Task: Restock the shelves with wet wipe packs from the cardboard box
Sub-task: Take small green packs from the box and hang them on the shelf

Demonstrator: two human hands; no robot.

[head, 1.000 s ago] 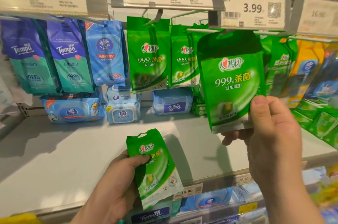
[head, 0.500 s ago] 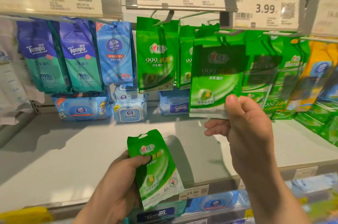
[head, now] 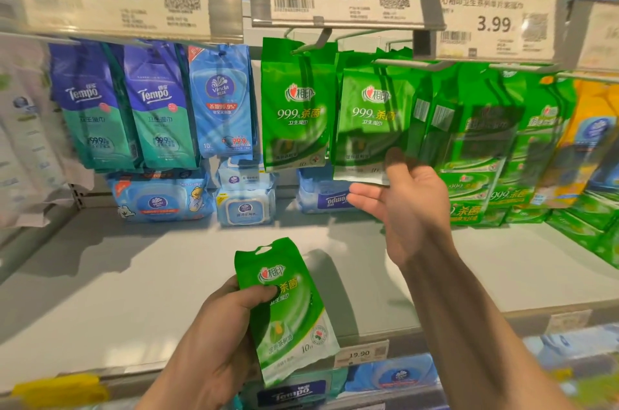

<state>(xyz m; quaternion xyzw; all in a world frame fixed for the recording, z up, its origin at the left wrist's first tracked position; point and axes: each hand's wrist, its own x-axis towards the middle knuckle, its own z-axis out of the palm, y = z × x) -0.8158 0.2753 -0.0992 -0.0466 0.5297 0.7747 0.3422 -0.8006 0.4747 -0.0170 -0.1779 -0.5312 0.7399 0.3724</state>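
One green wet wipe pack (head: 288, 312) pinched in left hand (head: 214, 336), thumb on its face, above shelf (head: 134, 275). Right hand (head: 407, 198) fingers spread, loose, beneath hung pack (head: 370, 118). Judged light, soft, slick; grip near hang-hole.

The left hand (head: 221, 326) is sitting low in the view, fingers curled and thumb pressing across the front of a green wipe pack (head: 288, 312), gripping it upright. The right hand (head: 405, 205) is reaching forward and up on an outstretched forearm, palm turned leftward, fingers extended and relaxed, thumb raised with its tip touching the bottom edge of a hanging green pack (head: 371, 121)
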